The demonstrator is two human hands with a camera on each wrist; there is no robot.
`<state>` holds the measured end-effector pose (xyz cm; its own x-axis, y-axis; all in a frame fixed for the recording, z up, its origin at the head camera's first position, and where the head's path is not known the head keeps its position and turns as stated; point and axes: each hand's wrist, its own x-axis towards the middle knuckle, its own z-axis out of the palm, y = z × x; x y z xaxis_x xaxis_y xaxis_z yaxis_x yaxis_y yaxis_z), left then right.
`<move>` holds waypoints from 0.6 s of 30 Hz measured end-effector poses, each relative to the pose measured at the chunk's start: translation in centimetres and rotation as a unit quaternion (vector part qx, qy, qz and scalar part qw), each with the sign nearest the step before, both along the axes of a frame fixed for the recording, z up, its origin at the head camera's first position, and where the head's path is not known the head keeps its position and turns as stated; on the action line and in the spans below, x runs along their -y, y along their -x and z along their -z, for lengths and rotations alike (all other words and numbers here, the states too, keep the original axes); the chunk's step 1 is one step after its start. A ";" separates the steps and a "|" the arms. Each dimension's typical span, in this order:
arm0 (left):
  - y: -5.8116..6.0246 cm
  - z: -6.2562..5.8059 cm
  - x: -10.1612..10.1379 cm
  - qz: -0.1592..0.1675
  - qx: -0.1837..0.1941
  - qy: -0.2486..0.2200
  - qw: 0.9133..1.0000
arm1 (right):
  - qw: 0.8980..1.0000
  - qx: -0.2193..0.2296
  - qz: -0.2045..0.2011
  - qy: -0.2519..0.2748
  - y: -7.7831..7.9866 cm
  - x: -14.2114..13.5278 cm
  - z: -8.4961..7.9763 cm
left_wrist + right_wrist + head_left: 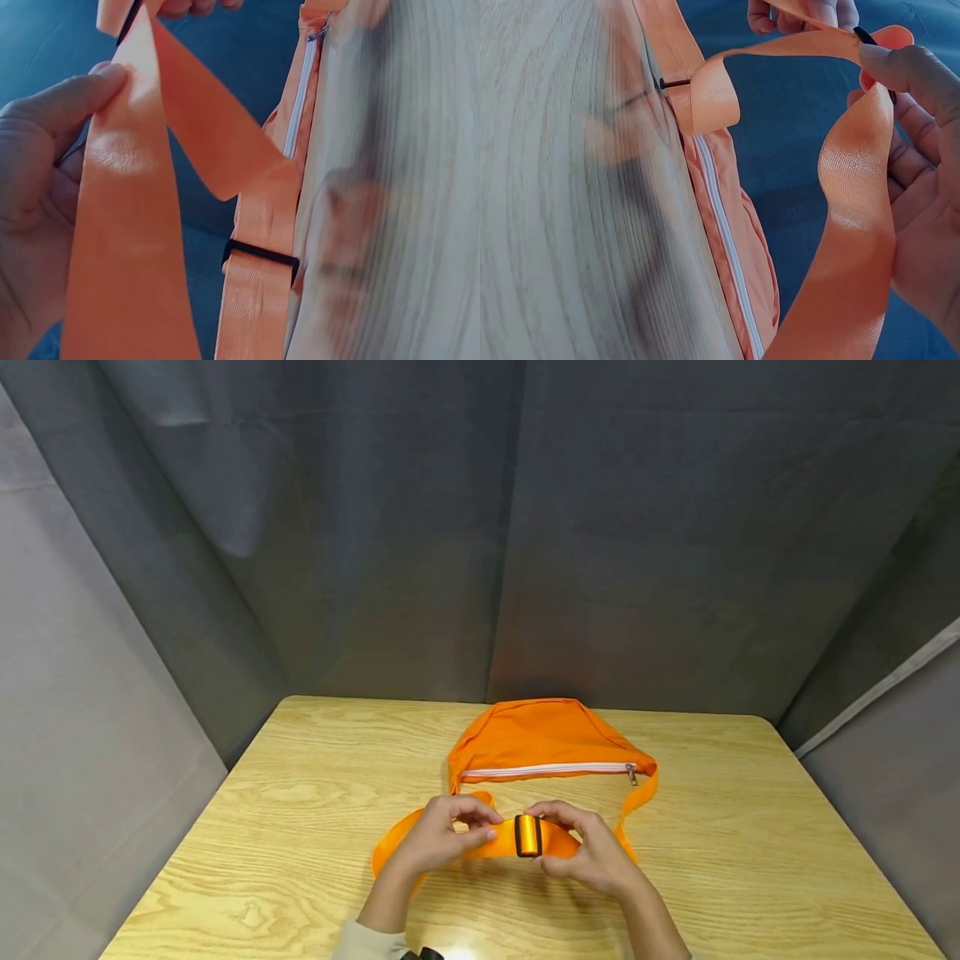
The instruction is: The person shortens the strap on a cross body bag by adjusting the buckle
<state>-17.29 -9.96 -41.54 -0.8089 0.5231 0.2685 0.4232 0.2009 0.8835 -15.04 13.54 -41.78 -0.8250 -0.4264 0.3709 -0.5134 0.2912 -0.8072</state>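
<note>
Tabletop side edges (855,843) lie well beyond the orange strap (506,841).

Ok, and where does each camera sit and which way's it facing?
Head: worn on the head, facing forward and down at the table, orange bag, left hand and right hand; both forearms show.
Left wrist: on that wrist, facing the left hand on the strap; right hand's fingers show at the top.
Right wrist: on that wrist, facing the right hand holding the black buckle; left hand's fingers show at the top.
Both wrist views share the strap and white zipper.
</note>
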 end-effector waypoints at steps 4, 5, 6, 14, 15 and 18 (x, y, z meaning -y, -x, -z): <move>0.0 0.0 0.6 0.003 -0.004 -0.001 1.000 | 1.000 0.010 -0.002 -0.006 0.0 -0.1 0.1; 0.0 0.1 0.7 0.003 -0.003 0.001 1.000 | 1.000 0.013 -0.002 -0.007 0.0 -0.2 0.1; 0.0 0.1 0.8 0.001 -0.002 0.003 1.000 | 1.000 0.015 -0.002 -0.008 0.0 -0.2 0.1; 0.0 -0.1 0.3 0.006 0.005 0.011 1.000 | 1.000 0.020 -0.001 0.006 0.0 -0.1 0.3; 0.0 -0.1 0.1 0.008 0.005 0.012 1.000 | 1.000 0.020 -0.004 0.008 0.0 -0.1 0.3; 0.0 -0.3 -0.5 0.010 0.006 0.014 1.000 | 1.000 0.019 -0.016 0.012 0.1 0.1 0.4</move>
